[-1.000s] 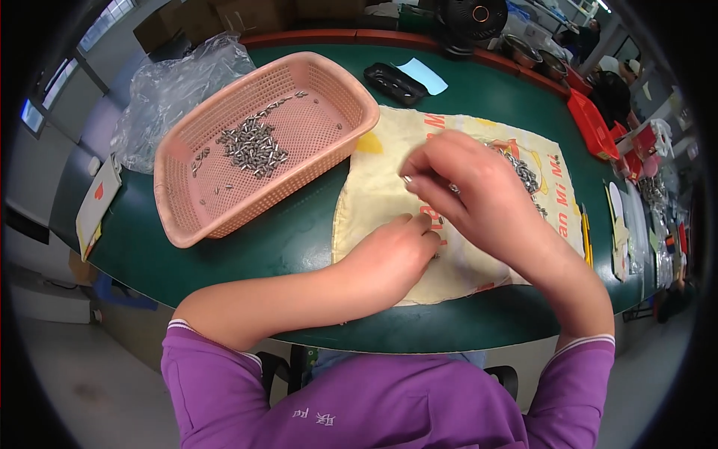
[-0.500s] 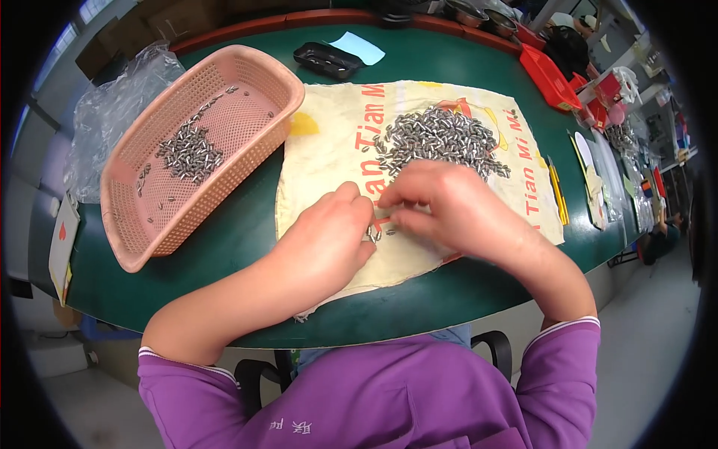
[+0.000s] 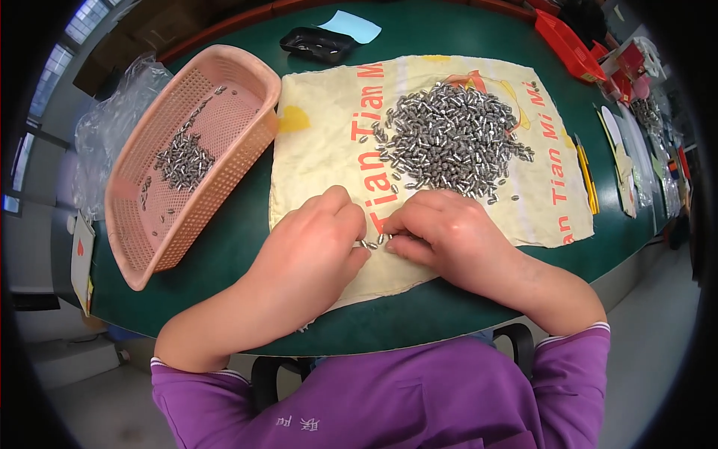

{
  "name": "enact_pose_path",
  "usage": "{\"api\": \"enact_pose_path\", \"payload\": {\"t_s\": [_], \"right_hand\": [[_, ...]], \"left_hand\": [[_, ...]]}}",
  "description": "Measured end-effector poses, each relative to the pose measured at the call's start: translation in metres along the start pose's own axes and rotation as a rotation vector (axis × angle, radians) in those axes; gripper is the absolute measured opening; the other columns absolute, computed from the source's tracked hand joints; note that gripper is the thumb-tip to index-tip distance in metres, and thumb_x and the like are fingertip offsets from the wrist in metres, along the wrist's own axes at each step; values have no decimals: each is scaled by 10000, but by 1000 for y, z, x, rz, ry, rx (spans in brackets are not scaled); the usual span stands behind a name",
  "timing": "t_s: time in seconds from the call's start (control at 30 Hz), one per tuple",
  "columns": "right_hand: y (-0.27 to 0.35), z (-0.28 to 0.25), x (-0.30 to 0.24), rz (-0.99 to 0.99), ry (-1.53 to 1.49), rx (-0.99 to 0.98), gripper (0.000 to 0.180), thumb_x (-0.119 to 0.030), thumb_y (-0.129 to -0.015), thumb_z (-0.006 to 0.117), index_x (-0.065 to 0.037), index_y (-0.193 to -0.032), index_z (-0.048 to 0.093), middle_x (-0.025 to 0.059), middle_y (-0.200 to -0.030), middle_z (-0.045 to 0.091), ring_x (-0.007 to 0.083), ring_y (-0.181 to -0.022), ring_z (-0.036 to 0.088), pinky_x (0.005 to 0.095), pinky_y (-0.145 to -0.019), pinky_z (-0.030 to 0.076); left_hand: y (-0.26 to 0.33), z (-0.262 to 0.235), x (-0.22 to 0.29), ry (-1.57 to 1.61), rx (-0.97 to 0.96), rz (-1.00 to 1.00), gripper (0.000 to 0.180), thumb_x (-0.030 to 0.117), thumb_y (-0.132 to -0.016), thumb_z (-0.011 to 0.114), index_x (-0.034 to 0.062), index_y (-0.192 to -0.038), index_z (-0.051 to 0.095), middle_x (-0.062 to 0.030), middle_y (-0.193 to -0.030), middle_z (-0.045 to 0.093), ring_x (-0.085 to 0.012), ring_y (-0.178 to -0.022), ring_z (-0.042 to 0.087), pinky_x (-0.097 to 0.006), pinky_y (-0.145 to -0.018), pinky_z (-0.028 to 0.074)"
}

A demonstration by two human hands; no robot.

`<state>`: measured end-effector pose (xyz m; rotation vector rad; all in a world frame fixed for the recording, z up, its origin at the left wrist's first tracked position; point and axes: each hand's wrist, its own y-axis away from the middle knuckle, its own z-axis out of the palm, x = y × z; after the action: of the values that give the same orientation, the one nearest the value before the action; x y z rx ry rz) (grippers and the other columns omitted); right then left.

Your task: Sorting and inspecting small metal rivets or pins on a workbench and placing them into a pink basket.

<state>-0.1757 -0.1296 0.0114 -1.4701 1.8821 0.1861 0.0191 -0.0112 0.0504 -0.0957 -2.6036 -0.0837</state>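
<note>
Two hands meet over few small silvery metal pieces (image 3: 372,242) | left hand (image 3: 314,243), right hand (image 3: 441,232) curled, pinching them | cloth (image 3: 329,157)

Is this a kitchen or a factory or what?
Probably a small workshop or factory bench: a heap of small metal pieces lies on a cloth sack, a pink plastic basket holds more, and a red bin stands nearby.

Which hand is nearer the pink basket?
Left. The left hand lies just right of the pink basket; the right hand sits farther right on the cloth.
</note>
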Motion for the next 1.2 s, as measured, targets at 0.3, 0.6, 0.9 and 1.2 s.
{"api": "enact_pose_path", "payload": {"t_s": [0.3,0.6,0.9,1.2], "right_hand": [[-2,7,-3,-24,31,5,161,-62,-793,734,-34,-905,621,128,-875,592,336,-853,625,436,-758,526],[0,6,1,-49,7,26,143,-52,-808,721,-30,-904,618,129,-879,588,331,-856,622,435,-761,524],[4,4,2,-36,10,58,143,-39,-813,717,-28,-923,628,128,-893,602,334,-867,632,433,-764,532],[7,2,-2,8,-12,10,181,-59,-809,733,-36,-960,638,122,-884,606,330,-843,641,428,-767,540]], "left_hand": [[0,12,-1,90,109,46,165,3,-833,732,6,-941,607,-129,-940,578,-303,-822,650,-397,-722,542],[4,14,4,92,25,-6,327,-76,-837,687,7,-1135,579,-115,-1002,622,-265,-877,666,-366,-779,554],[0,17,10,162,39,-13,629,-69,-847,689,27,-1421,450,-86,-1045,605,-219,-925,624,-350,-841,543],[-1,23,6,222,16,-40,651,-67,-856,693,36,-1442,430,-68,-1039,586,-182,-879,610,-312,-806,535]]}}
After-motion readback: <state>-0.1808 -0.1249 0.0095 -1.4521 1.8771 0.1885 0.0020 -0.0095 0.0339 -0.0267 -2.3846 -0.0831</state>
